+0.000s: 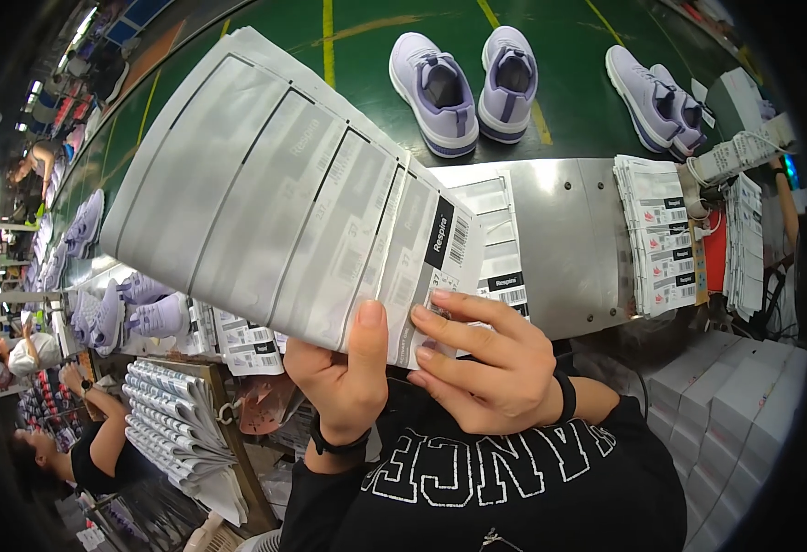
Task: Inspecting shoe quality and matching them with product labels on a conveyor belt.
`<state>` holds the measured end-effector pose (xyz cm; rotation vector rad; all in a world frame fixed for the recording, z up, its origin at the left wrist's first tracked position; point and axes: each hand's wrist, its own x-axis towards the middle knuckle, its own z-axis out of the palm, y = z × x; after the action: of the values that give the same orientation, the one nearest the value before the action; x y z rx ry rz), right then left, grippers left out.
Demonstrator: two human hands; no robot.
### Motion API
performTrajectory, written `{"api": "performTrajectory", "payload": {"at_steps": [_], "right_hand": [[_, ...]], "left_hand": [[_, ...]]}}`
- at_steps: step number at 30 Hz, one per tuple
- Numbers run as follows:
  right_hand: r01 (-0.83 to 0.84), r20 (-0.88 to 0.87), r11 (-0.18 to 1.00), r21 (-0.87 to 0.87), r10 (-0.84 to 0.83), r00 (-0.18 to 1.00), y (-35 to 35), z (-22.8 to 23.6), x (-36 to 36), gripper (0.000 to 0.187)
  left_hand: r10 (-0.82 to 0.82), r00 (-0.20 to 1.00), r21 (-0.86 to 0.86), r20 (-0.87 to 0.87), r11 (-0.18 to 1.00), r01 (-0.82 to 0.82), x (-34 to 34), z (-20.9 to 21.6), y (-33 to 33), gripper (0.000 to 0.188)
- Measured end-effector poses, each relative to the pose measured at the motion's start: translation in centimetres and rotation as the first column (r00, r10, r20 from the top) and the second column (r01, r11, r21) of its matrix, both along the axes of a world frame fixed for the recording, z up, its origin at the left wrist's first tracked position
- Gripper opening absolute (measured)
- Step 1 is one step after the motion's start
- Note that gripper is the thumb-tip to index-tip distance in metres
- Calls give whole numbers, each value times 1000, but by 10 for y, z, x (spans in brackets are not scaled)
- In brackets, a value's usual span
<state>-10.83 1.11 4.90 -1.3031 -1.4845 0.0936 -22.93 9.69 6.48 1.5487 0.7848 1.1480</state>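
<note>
A large folded label sheet [265, 184], whitish and thin, is held up tilted in front of me. Dark lines and faint print show on it, with a black block and a barcode near its right edge. My left hand [339, 382] grips its lower edge, thumb on the facing side and the other fingers behind. My right hand [491, 368] has its bent fingers pressed on the lower right corner; its thumb is hidden. Partly behind the sheet, a stack of similar label sheets [505, 267] lies on the metal plate [569, 239].
Lilac sneakers [434, 97] stand on the green conveyor belt [367, 28], with another pair [652, 97] farther right. Tied label bundles [657, 235] lie at the right, above stacked white boxes [712, 396]. At left are more lilac shoes [160, 317], a paper stack [178, 423] and a co-worker [100, 451].
</note>
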Motion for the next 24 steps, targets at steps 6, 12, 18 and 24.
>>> {"api": "performTrajectory", "payload": {"at_steps": [6, 12, 18, 24], "right_hand": [[-35, -392, 996, -85, -1, 920, -4, -7, 21, 12], [98, -985, 981, -166, -169, 23, -10, -32, 147, 22], [430, -869, 881, -195, -359, 341, 31, -50, 233, 32], [803, 95, 559, -206, -806, 585, 119, -62, 262, 24]], "left_hand": [[65, 998, 30, 15, 997, -65, 15, 0, 0, 19], [196, 974, 88, -115, 979, -186, -4, -13, 12, 19], [223, 968, -89, -112, 968, -234, -26, -32, 21, 19], [198, 974, -99, -113, 973, -209, -30, -24, 24, 17]]}}
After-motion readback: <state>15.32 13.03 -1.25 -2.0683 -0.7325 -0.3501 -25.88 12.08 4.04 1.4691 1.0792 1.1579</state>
